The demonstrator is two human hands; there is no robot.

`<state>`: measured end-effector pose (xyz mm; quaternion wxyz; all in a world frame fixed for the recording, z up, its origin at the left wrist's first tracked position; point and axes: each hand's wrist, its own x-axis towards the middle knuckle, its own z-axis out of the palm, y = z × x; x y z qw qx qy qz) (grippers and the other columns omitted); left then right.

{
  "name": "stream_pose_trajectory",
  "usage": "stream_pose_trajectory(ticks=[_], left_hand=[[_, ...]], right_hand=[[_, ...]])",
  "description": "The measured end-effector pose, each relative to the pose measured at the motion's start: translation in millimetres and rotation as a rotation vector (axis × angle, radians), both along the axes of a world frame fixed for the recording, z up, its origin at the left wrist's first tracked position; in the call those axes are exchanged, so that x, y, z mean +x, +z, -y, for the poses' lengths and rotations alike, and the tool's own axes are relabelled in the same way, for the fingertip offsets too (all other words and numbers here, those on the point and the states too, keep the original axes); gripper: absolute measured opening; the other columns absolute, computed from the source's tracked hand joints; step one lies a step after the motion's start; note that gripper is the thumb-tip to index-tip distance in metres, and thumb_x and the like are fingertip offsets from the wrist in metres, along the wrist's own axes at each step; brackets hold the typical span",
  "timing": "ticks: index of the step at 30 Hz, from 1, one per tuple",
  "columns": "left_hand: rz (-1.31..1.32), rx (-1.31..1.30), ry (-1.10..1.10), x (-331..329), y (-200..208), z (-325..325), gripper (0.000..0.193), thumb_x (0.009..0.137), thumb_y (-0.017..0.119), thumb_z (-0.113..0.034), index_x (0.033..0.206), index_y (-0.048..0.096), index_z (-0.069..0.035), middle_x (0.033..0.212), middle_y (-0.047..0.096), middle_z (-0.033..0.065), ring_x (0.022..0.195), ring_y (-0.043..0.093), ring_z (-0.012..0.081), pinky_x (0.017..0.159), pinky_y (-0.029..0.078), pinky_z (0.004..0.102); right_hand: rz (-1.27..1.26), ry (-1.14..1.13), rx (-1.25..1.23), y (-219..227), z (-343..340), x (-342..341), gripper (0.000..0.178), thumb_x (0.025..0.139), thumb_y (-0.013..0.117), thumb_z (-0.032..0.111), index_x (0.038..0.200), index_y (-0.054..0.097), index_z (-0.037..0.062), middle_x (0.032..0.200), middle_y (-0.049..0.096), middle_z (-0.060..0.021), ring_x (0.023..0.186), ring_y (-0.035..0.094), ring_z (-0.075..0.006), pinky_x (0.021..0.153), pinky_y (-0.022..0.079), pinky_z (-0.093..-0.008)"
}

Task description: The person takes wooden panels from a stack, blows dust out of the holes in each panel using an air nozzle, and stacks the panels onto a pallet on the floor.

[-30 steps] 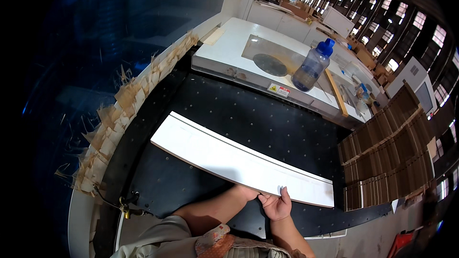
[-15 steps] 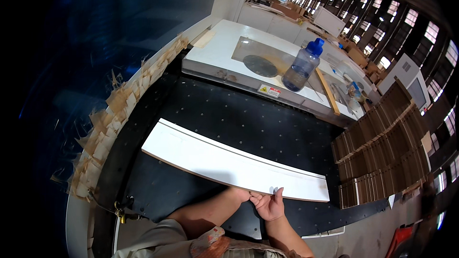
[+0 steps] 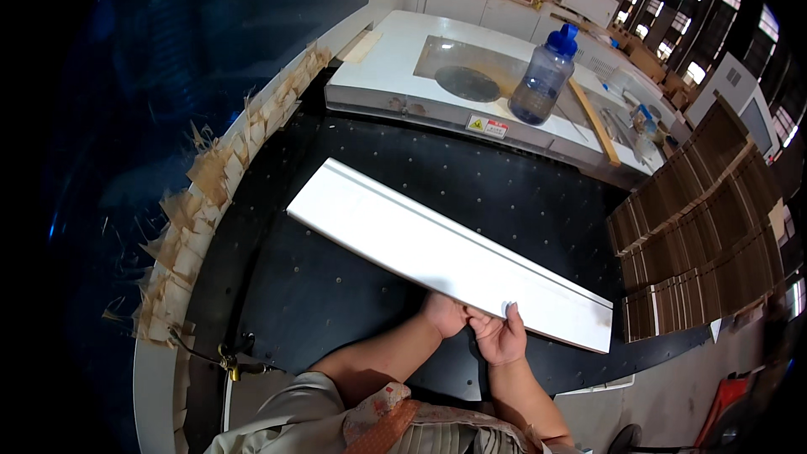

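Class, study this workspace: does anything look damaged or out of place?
Yes. The tan tape-like strips beside the dark blue pane at left look torn and ragged: loose ends stick out instead of lying flat along the edge.

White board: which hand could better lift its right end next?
Right hand, probably: it's nearer that end, its thumb over the near edge of the white board. The left hand is farther left.
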<state>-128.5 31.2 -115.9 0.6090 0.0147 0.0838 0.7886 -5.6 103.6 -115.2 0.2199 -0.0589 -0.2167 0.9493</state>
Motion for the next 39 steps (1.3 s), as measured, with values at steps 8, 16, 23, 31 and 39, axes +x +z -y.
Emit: stream_pose_trajectory(ticks=[8,16,23,31,39], left_hand=[[-0.182,-0.136,0.031,1,11,-4,0.066,0.091,0.035,-0.05,0.137,0.026,-0.003,0.139,0.031,0.0171,0.128,0.03,0.029,0.103,0.025,0.0463],[-0.197,-0.166,-0.031,1,14,-7,0.066,0.092,0.029,-0.05,0.139,0.021,-0.004,0.144,0.024,0.0173,0.133,0.023,0.029,0.105,0.022,0.0469],[-0.2,-0.225,-0.024,1,8,-1,0.054,0.095,0.029,-0.043,0.134,0.033,-0.006,0.14,0.033,0.0133,0.129,0.032,0.0261,0.102,0.03,0.044],[-0.284,-0.099,0.077,-10,10,6,0.048,0.094,0.034,-0.033,0.133,0.033,-0.005,0.135,0.039,0.0168,0.126,0.036,0.031,0.103,0.029,0.045],[-0.826,-0.502,0.54,-85,41,44,0.021,0.09,0.049,-0.013,0.104,0.054,0.0,0.097,0.062,0.0129,0.09,0.059,0.0193,0.08,0.048,0.031]], right_hand=[[-0.046,-0.249,-0.082,31,-38,-38,0.049,0.091,0.048,0.033,0.124,0.039,-0.0025,0.113,0.054,-0.0232,0.103,0.056,-0.0367,0.079,0.054,-0.0391],[-0.047,-0.489,-0.145,19,-88,-87,0.05,0.091,0.048,0.036,0.123,0.042,-0.0019,0.126,0.047,-0.0165,0.119,0.043,-0.0321,0.098,0.038,-0.0406],[-0.008,-0.478,-0.25,10,-102,-82,0.056,0.089,0.049,0.042,0.125,0.042,-0.001,0.129,0.043,-0.0149,0.122,0.039,-0.0289,0.1,0.035,-0.0425],[0.087,-0.462,-0.29,19,-98,-85,0.072,0.087,0.046,0.052,0.132,0.031,-0.0028,0.138,0.032,-0.0156,0.128,0.03,-0.0296,0.104,0.028,-0.0427],[0.257,-0.473,-0.276,30,-94,-87,0.074,0.086,0.045,0.057,0.127,0.036,-0.0036,0.129,0.043,-0.014,0.12,0.039,-0.0294,0.103,0.028,-0.0427]])
